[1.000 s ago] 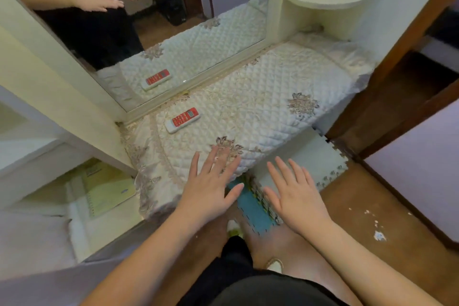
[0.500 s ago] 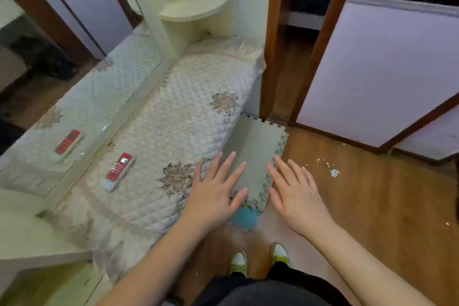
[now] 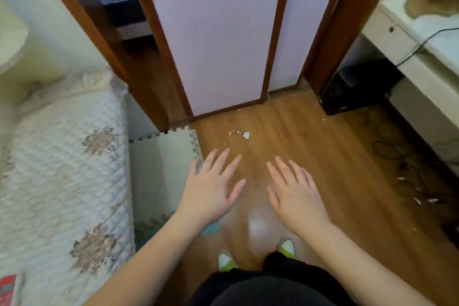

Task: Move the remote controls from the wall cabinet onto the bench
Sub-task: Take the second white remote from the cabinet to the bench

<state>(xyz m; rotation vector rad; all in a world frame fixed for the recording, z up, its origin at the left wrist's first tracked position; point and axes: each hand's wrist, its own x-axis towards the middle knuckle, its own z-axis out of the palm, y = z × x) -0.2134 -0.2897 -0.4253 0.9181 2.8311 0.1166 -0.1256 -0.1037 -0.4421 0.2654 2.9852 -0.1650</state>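
Note:
A white remote control with red buttons (image 3: 10,289) lies on the quilted bench cover (image 3: 62,181) at the bottom left edge, only partly in view. My left hand (image 3: 211,189) floats palm down over the wooden floor beside the bench, fingers straight and spread, holding nothing. My right hand (image 3: 295,194) hovers next to it in the same flat pose, also holding nothing. No wall cabinet shows in this view.
A foam floor mat (image 3: 161,156) lies between the bench and the wooden floor. Sliding doors with brown frames (image 3: 218,45) stand ahead. A white desk (image 3: 409,45) with a black box (image 3: 352,89) and cables under it is on the right. White crumbs (image 3: 244,134) dot the floor.
My view has swung right, away from the bench and mirror toward the doors and desk. The remote has slid to the bottom left edge. Both hands stay flat and spread.

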